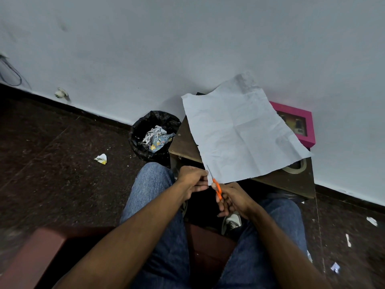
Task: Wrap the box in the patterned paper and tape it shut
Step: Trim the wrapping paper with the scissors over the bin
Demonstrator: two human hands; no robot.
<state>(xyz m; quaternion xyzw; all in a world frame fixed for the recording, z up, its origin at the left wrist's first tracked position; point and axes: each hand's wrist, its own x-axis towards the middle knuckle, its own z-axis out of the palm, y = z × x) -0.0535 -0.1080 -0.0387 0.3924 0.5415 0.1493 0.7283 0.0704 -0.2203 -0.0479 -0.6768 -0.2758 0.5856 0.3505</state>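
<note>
A large creased sheet of wrapping paper point(239, 130) lies white side up over a small dark table point(183, 142), its far end leaning against the wall. My left hand point(192, 179) pinches the paper's near left corner. In my right hand point(233, 200) are orange-handled scissors point(216, 185), their blades pointing up along the paper's left edge. A pink box point(300, 124) stands behind the paper at the table's right, partly covered by it. A roll of tape point(296, 166) peeks out under the paper's right corner.
A black-lined bin point(152, 134) with paper scraps stands left of the table. Paper scraps lie on the dark floor at left point(101, 158) and right point(371, 221). My knees in jeans are below the table, and a reddish-brown seat edge point(41, 251) is at lower left.
</note>
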